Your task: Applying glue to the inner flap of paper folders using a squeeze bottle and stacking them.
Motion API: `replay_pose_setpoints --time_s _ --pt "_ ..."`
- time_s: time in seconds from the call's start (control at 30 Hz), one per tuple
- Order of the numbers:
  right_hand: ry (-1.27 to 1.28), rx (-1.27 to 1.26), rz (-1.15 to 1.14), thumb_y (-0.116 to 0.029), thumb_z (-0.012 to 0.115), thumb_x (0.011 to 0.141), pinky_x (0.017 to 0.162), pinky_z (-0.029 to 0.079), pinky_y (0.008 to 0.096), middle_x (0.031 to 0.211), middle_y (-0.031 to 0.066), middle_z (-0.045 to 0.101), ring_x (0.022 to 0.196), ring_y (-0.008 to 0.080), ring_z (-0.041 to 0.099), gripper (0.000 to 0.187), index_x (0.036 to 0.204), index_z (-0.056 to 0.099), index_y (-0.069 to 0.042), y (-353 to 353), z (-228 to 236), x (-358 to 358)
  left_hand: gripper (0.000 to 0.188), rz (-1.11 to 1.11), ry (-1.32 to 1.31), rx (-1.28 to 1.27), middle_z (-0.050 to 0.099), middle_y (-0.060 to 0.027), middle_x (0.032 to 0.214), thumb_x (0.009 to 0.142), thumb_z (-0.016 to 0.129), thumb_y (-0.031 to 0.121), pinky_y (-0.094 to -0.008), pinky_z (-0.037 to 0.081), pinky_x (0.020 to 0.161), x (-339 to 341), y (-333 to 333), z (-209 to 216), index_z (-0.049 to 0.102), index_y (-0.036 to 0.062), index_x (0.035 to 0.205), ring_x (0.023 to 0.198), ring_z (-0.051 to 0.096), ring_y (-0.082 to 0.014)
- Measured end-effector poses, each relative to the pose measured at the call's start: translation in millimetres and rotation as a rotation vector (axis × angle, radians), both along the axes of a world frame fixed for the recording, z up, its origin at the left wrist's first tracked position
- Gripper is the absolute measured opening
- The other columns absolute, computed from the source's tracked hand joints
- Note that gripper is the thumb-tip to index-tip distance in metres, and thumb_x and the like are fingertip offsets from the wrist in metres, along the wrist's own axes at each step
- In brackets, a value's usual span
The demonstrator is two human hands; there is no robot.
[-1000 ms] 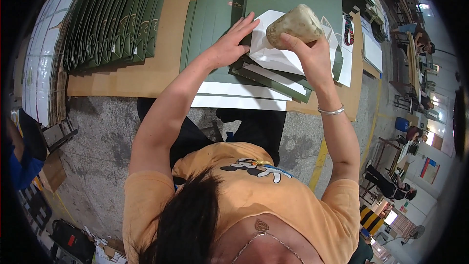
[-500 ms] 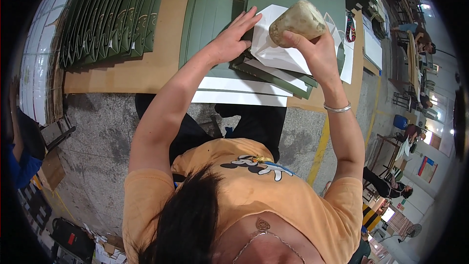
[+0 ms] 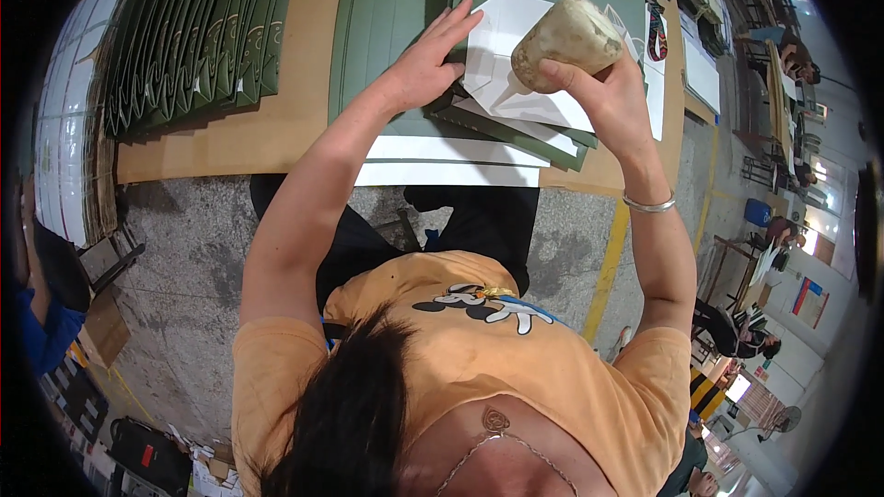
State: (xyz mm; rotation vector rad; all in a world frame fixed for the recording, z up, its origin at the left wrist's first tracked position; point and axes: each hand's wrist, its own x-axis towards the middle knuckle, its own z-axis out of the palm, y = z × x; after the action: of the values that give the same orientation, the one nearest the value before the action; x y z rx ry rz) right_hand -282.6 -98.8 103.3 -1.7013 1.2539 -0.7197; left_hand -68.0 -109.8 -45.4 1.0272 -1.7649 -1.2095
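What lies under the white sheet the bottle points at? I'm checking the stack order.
Under the white sheet lies a stack of flat green folders, with white sheets below them. The left hand and squeeze bottle cover part of the sheet.

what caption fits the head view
Right hand tips a glue bottle onto white paper; left hand steadies it.
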Motion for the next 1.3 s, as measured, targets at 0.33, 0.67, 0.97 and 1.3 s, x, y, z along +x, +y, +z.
replay_pose_setpoints --time_s 0.33,0.67,0.97,1.3 --pt "0.076 -0.029 -0.037 -0.027 0.080 0.080 0.089 0.053 0.0314 0.112 0.0134 0.065 0.103 0.0197 0.064 0.063 0.125 0.050 0.004 8.4 5.3 -16.7 0.077 0.027 -0.029 -0.032 0.013 -0.0079 0.163 0.082 0.050 -0.002 -0.0392 0.015 0.121 -0.1 1.4 3.3 0.030 0.0198 0.153 0.150 0.011 -0.0262" --pt "0.097 -0.038 -0.100 -0.031 0.081 0.079 0.089 0.054 0.0328 0.111 0.0148 0.064 0.105 0.0224 0.064 0.068 0.127 0.049 0.005 16.0 8.8 -49.0 0.076 0.007 -0.013 0.015 0.013 -0.0080 0.163 0.081 0.051 -0.001 -0.0397 0.016 0.121 0.5 2.9 6.6 0.031 0.0187 0.152 0.150 0.012 -0.0259" --pt "0.072 -0.030 -0.208 -0.027 0.082 0.079 0.088 0.054 0.0329 0.113 0.0152 0.064 0.105 0.0219 0.063 0.068 0.128 0.048 0.005 25.2 15.3 -76.1 0.076 -0.003 -0.021 -0.029 0.013 -0.0084 0.163 0.081 0.051 0.003 -0.0392 0.016 0.121 1.0 2.1 9.1 0.031 0.0187 0.152 0.150 0.014 -0.0261" --pt "0.100 -0.059 -0.305 -0.020 0.078 0.082 0.087 0.056 0.0325 0.114 0.0142 0.063 0.106 0.0212 0.063 0.060 0.127 0.049 0.005 37.0 27.1 -103.4 0.076 0.014 -0.072 -0.016 0.013 -0.0055 0.163 0.082 0.052 0.004 -0.0398 0.015 0.121 1.2 3.2 12.5 0.030 0.0197 0.153 0.150 0.014 -0.0252"
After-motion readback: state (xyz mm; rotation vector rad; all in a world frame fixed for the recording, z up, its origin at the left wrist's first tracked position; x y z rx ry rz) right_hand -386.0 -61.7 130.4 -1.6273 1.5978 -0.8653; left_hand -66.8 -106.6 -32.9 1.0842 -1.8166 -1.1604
